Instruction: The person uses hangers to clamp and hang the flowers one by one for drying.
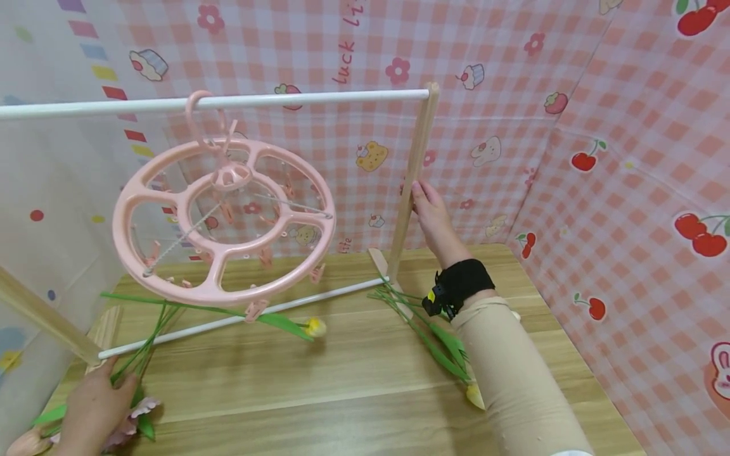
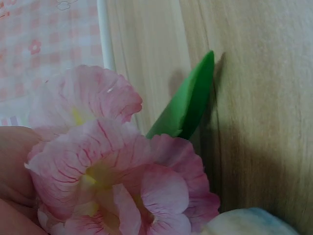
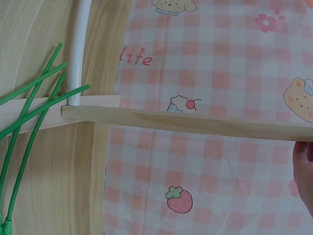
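A wooden drying rack [image 1: 422, 136] with white rods stands on the table. My right hand [image 1: 431, 215] grips its right post, thumb and fingers around the wood. A round pink clip hanger [image 1: 228, 294] hangs by its hook from the top rod. Down at the left post's foot is my left hand [image 1: 97, 402], fingertips right at the end of the lower rod [image 1: 188, 329]. Green stems run between its thumb and index finger. Pink ruffled flowers [image 2: 98, 171] lie close against this hand. Whether it holds the foot or the stems, I cannot tell.
A yellow tulip [image 1: 315, 327] lies under the hanger, its stem along the lower rod. Another yellow tulip [image 1: 474, 396] lies beside my right forearm, its stems crossing the right foot [image 3: 29, 110]. Checked pink cloth [image 1: 490, 95] walls the back and right side.
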Available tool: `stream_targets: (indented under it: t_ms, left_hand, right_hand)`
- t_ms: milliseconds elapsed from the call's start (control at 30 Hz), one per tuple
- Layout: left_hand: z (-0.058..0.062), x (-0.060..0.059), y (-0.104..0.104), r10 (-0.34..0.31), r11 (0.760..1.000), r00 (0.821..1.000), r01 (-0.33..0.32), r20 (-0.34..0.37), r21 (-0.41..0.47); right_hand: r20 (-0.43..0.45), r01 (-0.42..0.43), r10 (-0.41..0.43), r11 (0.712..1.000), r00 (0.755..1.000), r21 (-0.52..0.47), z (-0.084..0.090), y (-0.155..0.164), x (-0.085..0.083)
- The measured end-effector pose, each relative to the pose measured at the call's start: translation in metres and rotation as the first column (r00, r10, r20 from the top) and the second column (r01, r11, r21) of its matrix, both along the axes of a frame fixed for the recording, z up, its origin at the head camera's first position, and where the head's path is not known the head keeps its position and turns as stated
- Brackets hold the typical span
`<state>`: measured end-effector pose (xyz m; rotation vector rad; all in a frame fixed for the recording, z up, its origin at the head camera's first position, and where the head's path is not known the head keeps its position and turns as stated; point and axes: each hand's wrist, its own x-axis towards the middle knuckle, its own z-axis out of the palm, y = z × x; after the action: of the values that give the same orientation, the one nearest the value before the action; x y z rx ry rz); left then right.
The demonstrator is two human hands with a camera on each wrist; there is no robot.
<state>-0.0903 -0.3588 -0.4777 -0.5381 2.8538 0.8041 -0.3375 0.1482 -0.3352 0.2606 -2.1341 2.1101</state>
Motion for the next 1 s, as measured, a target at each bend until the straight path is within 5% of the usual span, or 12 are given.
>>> stream_targets:
  t_ms: [133,333,667,867,1000]
  left_hand:
    - [-0.005,0.0,-0.001,0.016,0.999,1.0,-0.017,0.015,0.037]
    - [-0.008,-0.007,-0.007,-0.011,0.996,0.998,0.016,0.058,-0.082]
    - [-0.009,-0.01,-0.007,0.037,0.984,0.998,-0.028,0.048,-0.176]
    - [-0.007,-0.01,-0.006,0.078,0.981,0.99,-0.056,0.114,-0.184]
    - [-0.005,-0.009,-0.008,0.062,0.985,0.993,-0.045,0.099,-0.169]
  right_hand:
    - [-0.003,0.001,-0.001,1.0,1.0,0.001,-0.002,0.001,-0.001]
    - [-0.022,-0.013,0.013,1.0,1.0,-0.005,-0.002,0.001,-0.001]
    - [-0.023,-0.01,0.01,1.0,1.0,-0.003,0.0,-0.001,0.0]
    - [-0.016,-0.003,0.003,1.0,1.0,0.002,-0.001,-0.001,-0.001]
    - [-0.02,-0.004,0.004,1.0,1.0,-0.007,-0.001,-0.001,-0.001]
